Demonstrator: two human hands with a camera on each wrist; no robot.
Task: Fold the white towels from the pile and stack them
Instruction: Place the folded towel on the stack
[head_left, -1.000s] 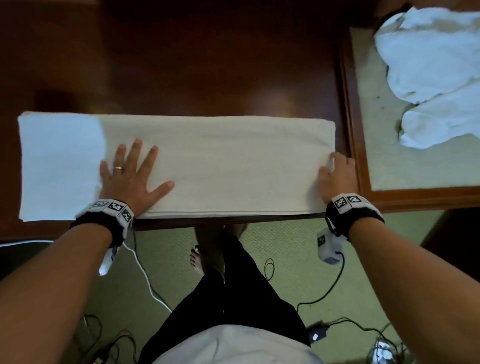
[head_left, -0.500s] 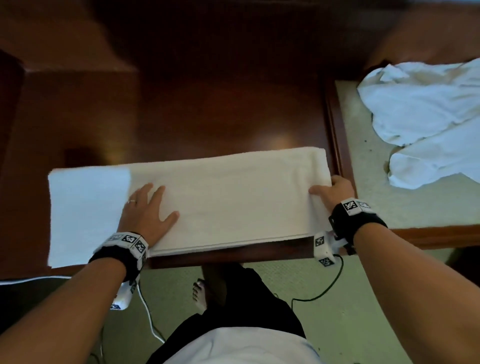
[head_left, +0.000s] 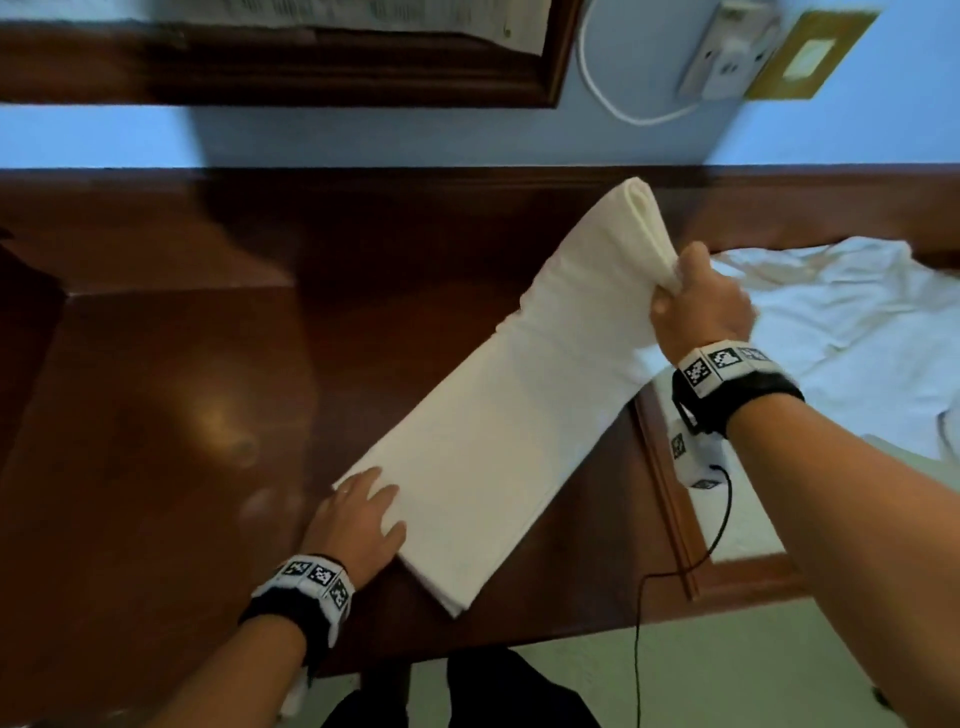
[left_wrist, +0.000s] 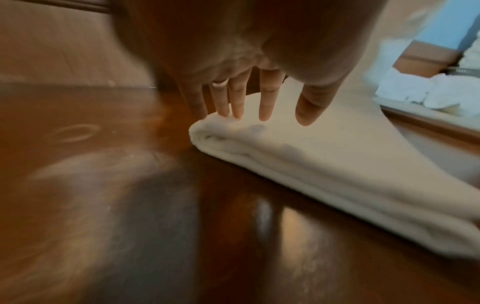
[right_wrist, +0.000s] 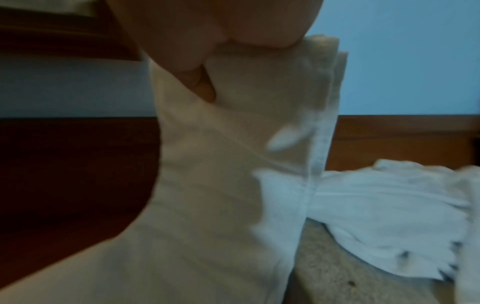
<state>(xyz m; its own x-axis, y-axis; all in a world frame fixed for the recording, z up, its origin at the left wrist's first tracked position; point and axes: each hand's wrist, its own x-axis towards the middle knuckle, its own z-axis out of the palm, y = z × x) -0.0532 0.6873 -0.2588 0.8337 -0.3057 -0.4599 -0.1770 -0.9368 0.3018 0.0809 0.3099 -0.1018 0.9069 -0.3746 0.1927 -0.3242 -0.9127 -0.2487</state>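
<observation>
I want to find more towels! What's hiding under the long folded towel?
Under the low end of the folded towel, where the left hand presses, only the dark wooden table shows. The right hand lifts the other end. What lies beneath the middle is covered.

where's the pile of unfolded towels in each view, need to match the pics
Head: the pile of unfolded towels lies at the right edge, behind the right hand.
Left wrist: a small part of it shows at the far right, upper part.
Right wrist: at the lower right, on the pale surface.
Shared landmark: the folded towel that the right hand lifts; the pile lies to its right in all three views.
</observation>
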